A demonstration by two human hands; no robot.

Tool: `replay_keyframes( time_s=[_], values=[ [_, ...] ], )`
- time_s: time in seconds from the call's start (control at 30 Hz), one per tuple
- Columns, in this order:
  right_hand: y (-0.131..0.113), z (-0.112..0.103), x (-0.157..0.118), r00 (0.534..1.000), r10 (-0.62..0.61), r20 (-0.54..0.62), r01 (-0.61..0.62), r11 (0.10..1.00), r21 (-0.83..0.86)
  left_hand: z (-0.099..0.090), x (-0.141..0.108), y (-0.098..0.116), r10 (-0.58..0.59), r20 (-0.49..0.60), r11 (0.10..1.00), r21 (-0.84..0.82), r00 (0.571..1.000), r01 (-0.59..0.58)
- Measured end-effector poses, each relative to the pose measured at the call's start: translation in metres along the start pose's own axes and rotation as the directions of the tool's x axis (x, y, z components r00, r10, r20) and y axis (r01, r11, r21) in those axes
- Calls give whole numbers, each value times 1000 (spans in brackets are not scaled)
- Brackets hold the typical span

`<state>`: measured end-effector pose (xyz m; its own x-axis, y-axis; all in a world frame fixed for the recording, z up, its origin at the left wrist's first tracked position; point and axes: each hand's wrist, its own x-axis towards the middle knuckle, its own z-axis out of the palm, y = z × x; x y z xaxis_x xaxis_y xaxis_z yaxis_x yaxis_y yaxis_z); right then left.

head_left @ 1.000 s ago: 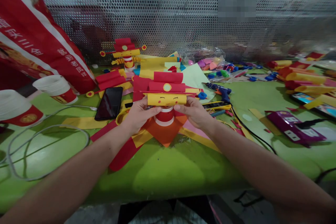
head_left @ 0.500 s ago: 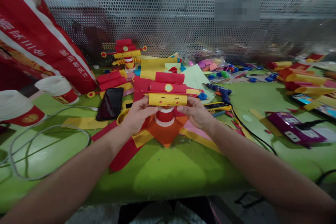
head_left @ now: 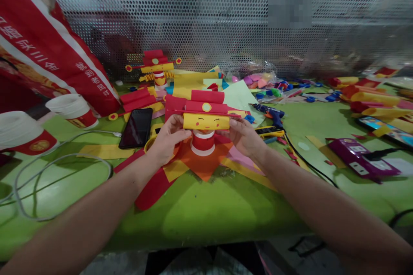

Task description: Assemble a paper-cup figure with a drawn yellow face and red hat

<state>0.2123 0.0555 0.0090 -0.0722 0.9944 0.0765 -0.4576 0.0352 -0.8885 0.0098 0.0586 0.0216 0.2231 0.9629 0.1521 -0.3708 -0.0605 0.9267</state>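
Between my hands is a paper figure's head (head_left: 206,121): a yellow roll with a drawn smiling face, under a red layered paper hat (head_left: 208,107) with a round badge. It sits right above a red and white paper cup (head_left: 203,142); whether it rests on the cup I cannot tell. My left hand (head_left: 172,137) pinches the left end of the head. At the right end, the thumb and fingers of my right hand (head_left: 243,135) are closed on it. Beneath lies an orange paper sheet (head_left: 204,165), with red and yellow strips around it.
A finished-looking paper figure (head_left: 158,68) stands behind. To the left are a phone (head_left: 136,128), a white cable (head_left: 61,157) and stacked paper cups (head_left: 72,111). On the right lie a blue glue gun (head_left: 274,114) and a purple power strip (head_left: 361,159). A perforated metal screen (head_left: 200,17) rises at the back.
My right hand has shifted slightly, its thumb moving up onto the end of the yellow roll. The head and my left hand stay nearly in place; the view moved a little.
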Motion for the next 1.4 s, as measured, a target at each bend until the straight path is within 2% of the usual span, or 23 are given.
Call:
replay_keyframes(
  time_s=[0.17, 0.23, 0.37, 0.73, 0.93, 1.03, 1.2, 1.3, 1.4],
  values=[
    [3, 1, 0, 999, -5, -45, 7, 999, 50, 2, -1, 3, -1, 36, 1000, 10, 999, 1],
    [5, 2, -1, 1000, -12, -26, 13, 999, 48, 3, -1, 4, -2, 44, 1000, 25, 999, 1],
    [8, 6, -3, 997, -48, 54, 48, 999, 4, 4, -2, 4, -2, 5, 998, 57, 1000, 1],
    [2, 10, -6, 989, -96, 111, 98, 995, -13, 8, -2, -1, -36, -79, 993, 107, 996, 44],
    [5, 8, -4, 992, -121, 21, 121, 992, -25, 5, -2, -4, -28, -84, 977, 210, 996, 46],
    [6, 5, -3, 992, -119, 31, 120, 992, -26, 3, -3, -4, -47, -53, 969, 241, 998, 58],
    [8, 1, -2, 992, -128, 17, 128, 992, -20, 1, -4, -2, 36, 55, 958, 283, 998, -50],
    [8, 2, -2, 991, -134, 27, 135, 990, -38, 1, -4, 1, 108, 76, 930, 344, 991, -127],
    [6, 4, -2, 988, -148, 50, 150, 988, -46, 1, -4, 1, 134, 80, 923, 353, 988, -154]
  ],
)
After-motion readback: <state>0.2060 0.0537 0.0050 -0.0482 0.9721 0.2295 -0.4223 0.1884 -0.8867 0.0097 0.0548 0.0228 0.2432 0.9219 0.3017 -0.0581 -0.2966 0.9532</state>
